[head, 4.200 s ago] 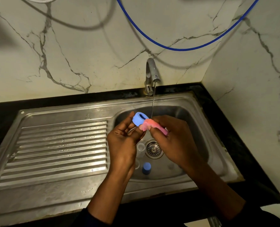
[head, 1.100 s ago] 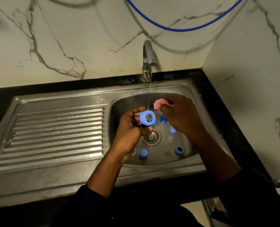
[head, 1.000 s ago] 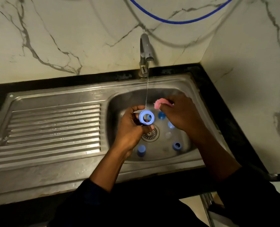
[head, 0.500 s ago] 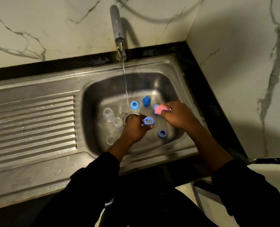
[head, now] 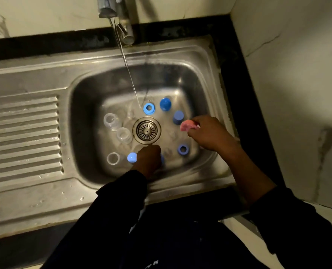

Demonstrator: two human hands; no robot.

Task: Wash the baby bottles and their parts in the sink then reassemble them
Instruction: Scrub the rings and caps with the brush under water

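Home kitchen: steel sink (head: 209, 61), drainboard (head: 23, 133), marble-look wall (head: 289, 74).

1 head camera looks steeply down into sink (head: 180, 55).

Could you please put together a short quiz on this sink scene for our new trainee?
1. True or false: water runs from the tap.
2. The right hand holds: A) a pink sponge; B) a blue cap; C) a spoon.
3. On which side of the drain do the clear bottles stand?
Key: 1 true; 2 A; 3 the left.
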